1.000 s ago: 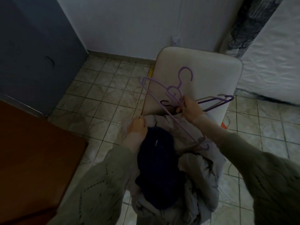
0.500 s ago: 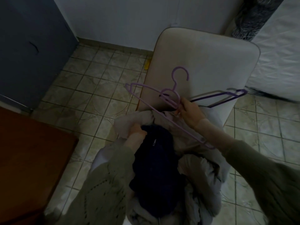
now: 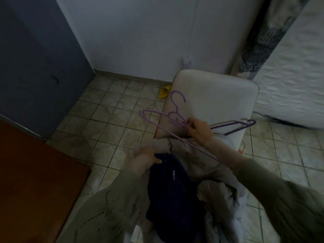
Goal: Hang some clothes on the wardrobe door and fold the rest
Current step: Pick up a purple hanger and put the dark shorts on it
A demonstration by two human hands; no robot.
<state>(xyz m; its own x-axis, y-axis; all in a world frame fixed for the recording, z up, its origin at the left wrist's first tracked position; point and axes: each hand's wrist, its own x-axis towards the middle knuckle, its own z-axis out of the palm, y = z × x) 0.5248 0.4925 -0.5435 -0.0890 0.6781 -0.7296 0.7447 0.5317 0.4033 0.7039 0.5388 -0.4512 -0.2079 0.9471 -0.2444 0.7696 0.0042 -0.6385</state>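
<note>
Fingers of the right hand (image 3: 199,131) pinch together on a bunch of purple hangers (image 3: 177,118) at centre frame, hooks up and arms fanning left and right. Lower left of it, the left hand (image 3: 144,157) closes its fingers on the collar of a dark navy garment (image 3: 171,195) lying atop a pile of pale clothes (image 3: 206,172) at bottom centre. Behind the hangers stands a cream padded chair back (image 3: 217,95). Around them spreads a beige tiled floor (image 3: 105,123), with a small yellow object (image 3: 164,92) beside the baseboard. A grey wardrobe door (image 3: 40,64) fills the upper left, a reddish-brown wooden surface (image 3: 33,176) the lower left, a white wall (image 3: 140,35) the top, and a quilted white mattress (image 3: 294,74) the right edge.
</note>
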